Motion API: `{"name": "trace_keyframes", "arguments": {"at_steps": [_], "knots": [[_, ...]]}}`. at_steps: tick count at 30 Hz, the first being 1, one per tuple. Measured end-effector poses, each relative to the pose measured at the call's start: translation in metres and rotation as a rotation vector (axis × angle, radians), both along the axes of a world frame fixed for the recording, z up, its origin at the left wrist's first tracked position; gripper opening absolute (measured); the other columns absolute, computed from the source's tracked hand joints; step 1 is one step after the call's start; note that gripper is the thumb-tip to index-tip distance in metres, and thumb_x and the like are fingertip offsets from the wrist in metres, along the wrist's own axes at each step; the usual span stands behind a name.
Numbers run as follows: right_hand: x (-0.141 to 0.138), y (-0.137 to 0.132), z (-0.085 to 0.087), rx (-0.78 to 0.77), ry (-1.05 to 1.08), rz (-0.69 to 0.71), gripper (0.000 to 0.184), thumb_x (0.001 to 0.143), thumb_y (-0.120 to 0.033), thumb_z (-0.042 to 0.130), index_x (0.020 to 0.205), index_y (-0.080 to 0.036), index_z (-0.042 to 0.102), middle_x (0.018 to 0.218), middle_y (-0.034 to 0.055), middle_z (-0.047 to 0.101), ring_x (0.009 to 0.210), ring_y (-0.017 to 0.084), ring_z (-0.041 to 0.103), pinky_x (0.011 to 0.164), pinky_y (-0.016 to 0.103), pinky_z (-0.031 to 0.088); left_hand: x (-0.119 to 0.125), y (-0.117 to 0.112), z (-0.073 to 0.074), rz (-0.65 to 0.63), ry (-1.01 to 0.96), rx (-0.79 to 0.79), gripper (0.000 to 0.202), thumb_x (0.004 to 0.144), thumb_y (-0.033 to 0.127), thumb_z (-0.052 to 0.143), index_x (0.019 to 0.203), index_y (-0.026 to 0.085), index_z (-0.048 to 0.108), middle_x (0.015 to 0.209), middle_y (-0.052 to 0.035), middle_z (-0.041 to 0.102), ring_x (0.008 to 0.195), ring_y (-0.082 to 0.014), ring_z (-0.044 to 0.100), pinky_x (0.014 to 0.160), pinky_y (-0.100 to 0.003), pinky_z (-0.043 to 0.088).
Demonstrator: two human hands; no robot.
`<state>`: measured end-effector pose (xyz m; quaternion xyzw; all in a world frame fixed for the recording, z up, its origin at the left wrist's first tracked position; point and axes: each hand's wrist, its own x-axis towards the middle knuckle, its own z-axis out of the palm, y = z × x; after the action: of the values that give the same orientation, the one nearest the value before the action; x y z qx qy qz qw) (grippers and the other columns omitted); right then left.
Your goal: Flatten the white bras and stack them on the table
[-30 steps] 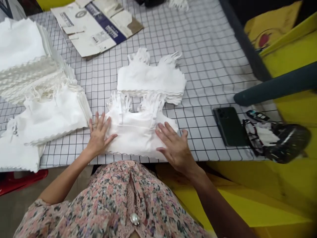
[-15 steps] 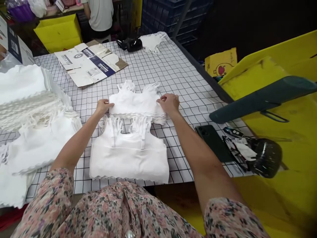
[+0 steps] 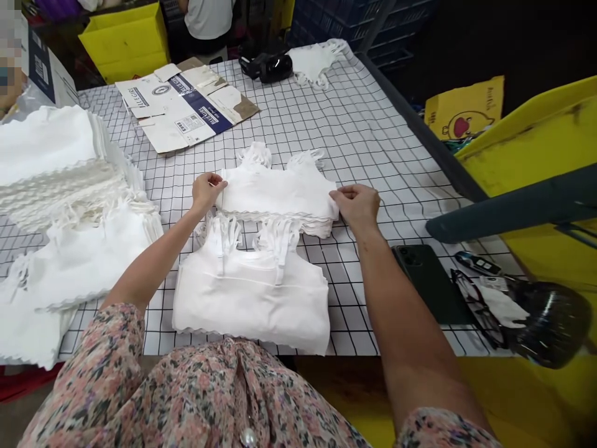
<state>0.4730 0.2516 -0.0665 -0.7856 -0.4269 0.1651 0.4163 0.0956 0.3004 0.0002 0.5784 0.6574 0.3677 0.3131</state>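
Note:
Two stacks of white scallop-edged bra tops lie on the grid-patterned table cover. My left hand (image 3: pixel 208 191) pinches the left edge of the far stack (image 3: pixel 275 193), and my right hand (image 3: pixel 358 206) grips its right edge. The nearer stack (image 3: pixel 247 305) lies directly in front, with its straps pointing away from me and touching the far stack. Further left are larger piles of the same white garments (image 3: pixel 46 143), close to my left forearm.
A flattened cardboard carton (image 3: pixel 184 106) lies at the far side of the table. A dark phone (image 3: pixel 431 283), glasses (image 3: pixel 476 305) and a shiny black bag (image 3: pixel 550 323) sit at the right. A yellow bin (image 3: pixel 536 149) stands beyond the right edge, and a person (image 3: pixel 208 18) stands far off.
My hands have left the nearer stack, where they lay flat, and moved to the far stack. They now hold its left and right edges, further apart than half a second ago.

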Motion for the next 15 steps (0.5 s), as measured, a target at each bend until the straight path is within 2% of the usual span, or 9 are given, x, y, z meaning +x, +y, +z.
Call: {"name": "trace_keyframes", "arguments": {"at_steps": [2, 6, 10, 12, 15], "knots": [[0.005, -0.003, -0.001, 0.008, 0.022, 0.000, 0.017, 0.069, -0.028, 0.076, 0.072, -0.027, 0.059, 0.071, 0.0026, 0.066, 0.076, 0.030, 0.067, 0.092, 0.054, 0.060, 0.001, 0.000, 0.002, 0.005, 0.025, 0.007, 0.013, 0.083, 0.022, 0.080, 0.081, 0.020, 0.068, 0.089, -0.0040, 0.072, 0.085, -0.0193, 0.064, 0.085, -0.034, 0.051], [0.016, -0.007, 0.002, 0.065, -0.025, -0.077, 0.016, 0.073, -0.029, 0.071, 0.071, -0.028, 0.056, 0.073, 0.0036, 0.065, 0.080, 0.031, 0.067, 0.099, 0.059, 0.058, 0.002, -0.002, 0.007, -0.014, 0.065, 0.004, 0.019, 0.085, 0.025, 0.083, 0.077, 0.021, 0.066, 0.089, -0.0045, 0.072, 0.084, -0.0199, 0.064, 0.083, -0.035, 0.049], [0.013, -0.012, 0.004, 0.057, -0.024, -0.009, 0.014, 0.072, -0.029, 0.071, 0.076, -0.027, 0.058, 0.070, 0.0011, 0.063, 0.074, 0.028, 0.065, 0.093, 0.054, 0.060, 0.011, -0.006, 0.009, -0.080, 0.093, -0.026, 0.026, 0.087, 0.029, 0.084, 0.073, 0.021, 0.064, 0.084, -0.0055, 0.071, 0.080, -0.0209, 0.063, 0.080, -0.037, 0.050], [0.008, -0.013, 0.005, 0.069, -0.025, 0.006, 0.012, 0.073, -0.028, 0.069, 0.078, -0.026, 0.059, 0.070, 0.0006, 0.063, 0.072, 0.026, 0.064, 0.091, 0.050, 0.061, 0.018, -0.007, 0.008, -0.127, 0.137, -0.060, 0.029, 0.085, 0.031, 0.088, 0.071, 0.021, 0.064, 0.083, -0.0064, 0.071, 0.082, -0.0227, 0.064, 0.084, -0.039, 0.052], [0.001, -0.012, 0.010, 0.102, -0.002, -0.017, 0.009, 0.075, -0.027, 0.067, 0.078, -0.025, 0.060, 0.074, 0.0012, 0.064, 0.077, 0.024, 0.067, 0.091, 0.047, 0.062, 0.028, -0.007, 0.006, -0.188, 0.241, -0.055, 0.031, 0.077, 0.024, 0.093, 0.067, 0.021, 0.064, 0.081, -0.0069, 0.072, 0.091, -0.0274, 0.067, 0.098, -0.046, 0.052]]}}
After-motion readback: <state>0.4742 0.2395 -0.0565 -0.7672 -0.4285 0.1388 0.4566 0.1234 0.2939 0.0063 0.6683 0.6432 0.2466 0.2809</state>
